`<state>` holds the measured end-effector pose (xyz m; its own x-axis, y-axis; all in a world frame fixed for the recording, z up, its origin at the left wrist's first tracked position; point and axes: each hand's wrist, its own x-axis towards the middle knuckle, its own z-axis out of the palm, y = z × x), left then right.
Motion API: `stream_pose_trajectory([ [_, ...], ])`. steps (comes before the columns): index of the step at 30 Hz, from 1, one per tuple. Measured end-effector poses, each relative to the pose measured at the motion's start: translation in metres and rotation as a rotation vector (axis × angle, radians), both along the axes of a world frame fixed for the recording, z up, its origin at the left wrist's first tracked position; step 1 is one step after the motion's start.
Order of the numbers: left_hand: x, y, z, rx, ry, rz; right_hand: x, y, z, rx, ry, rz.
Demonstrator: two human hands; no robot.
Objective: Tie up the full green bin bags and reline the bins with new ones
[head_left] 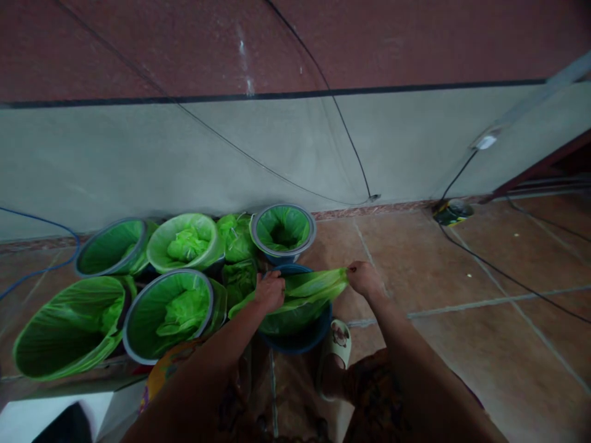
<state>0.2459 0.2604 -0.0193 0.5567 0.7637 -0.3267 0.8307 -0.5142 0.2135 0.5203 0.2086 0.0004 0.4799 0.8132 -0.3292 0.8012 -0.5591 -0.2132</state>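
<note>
A thin green plastic bag (pixel 300 311) hangs inside a blue bin (pixel 295 346) on the floor in front of me. My right hand (pixel 365 280) pinches the bag's edge to the right of the bin and pulls it taut. Over the left side of the bin, my left hand (pixel 271 291) is closed on the same bag's edge. Between the hands the bag is stretched above the bin's mouth. Just behind stands a grey-rimmed bin (pixel 283 252) lined with another green bag.
Several bins with green liners stand to the left, among them a grey-rimmed bin (pixel 133 344) and a wide bin (pixel 28 360). Black cables (pixel 498 267) and a dark can (pixel 453 213) lie on the right floor. A blue cable (pixel 69 261) lies at left. My slipper (pixel 340 340) is beside the blue bin.
</note>
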Motion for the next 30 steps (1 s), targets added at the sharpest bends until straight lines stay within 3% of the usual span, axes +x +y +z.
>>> stream_pose_trajectory([
  [10, -0.001, -0.001, -0.003, -0.068, 0.141, 0.026, -0.014, -0.004, 0.013, -0.018, -0.068, -0.020],
  [13, -0.001, 0.002, -0.005, -0.110, 0.178, 0.033, -0.037, -0.006, 0.017, 0.081, -0.141, 0.145],
  [17, -0.002, 0.008, -0.005, -0.098, 0.198, 0.015, -0.070, -0.003, 0.009, 0.119, -0.045, 0.464],
  [21, -0.005, 0.009, -0.006, -0.075, 0.178, -0.003, -0.084, 0.006, -0.002, 0.097, 0.014, 0.598],
  [25, -0.008, 0.007, -0.008, -0.082, 0.145, 0.017, -0.092, 0.010, -0.003, 0.103, 0.051, 0.617],
  [27, -0.008, 0.007, -0.008, -0.099, 0.111, 0.058, -0.100, 0.009, -0.007, 0.116, 0.185, 0.601],
  [30, -0.007, 0.011, -0.008, -0.176, 0.033, 0.152, -0.116, 0.002, -0.022, 0.053, 0.575, 0.330],
])
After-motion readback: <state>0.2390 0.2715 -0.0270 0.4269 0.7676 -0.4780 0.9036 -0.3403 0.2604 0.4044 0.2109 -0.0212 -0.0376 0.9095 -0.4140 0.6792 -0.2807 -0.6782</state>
